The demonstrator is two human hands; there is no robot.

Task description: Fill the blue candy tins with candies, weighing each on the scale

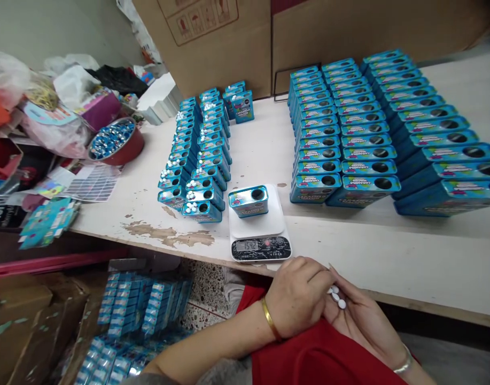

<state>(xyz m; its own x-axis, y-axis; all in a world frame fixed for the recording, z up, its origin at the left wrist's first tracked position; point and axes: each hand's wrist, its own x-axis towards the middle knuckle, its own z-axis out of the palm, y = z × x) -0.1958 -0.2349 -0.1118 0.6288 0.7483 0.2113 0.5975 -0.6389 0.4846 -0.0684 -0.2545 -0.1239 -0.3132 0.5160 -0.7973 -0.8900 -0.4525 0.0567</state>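
Observation:
My right hand (pixel 365 321) is turned palm up below the table edge, cupped around several small white candies (pixel 337 298). Over that palm, my left hand (pixel 298 294), with a gold bangle at the wrist, curls its fingers down next to the candies. Its fingertips are hidden, so whatever they pinch does not show. Just beyond the left hand is a white kitchen scale (pixel 261 230) with a lit display. On the scale stands an upright blue tin (pixel 248 202) with a round hole in its top.
Rows of blue tins (pixel 315 184) stand on the right of the table. More tins (pixel 202 211) at left carry white candies on their tops. A red bowl (pixel 128 148) of wrapped pieces and plastic bags are further left. Packed tins (pixel 122 302) lie below the table; cardboard boxes (pixel 212 48) stand behind.

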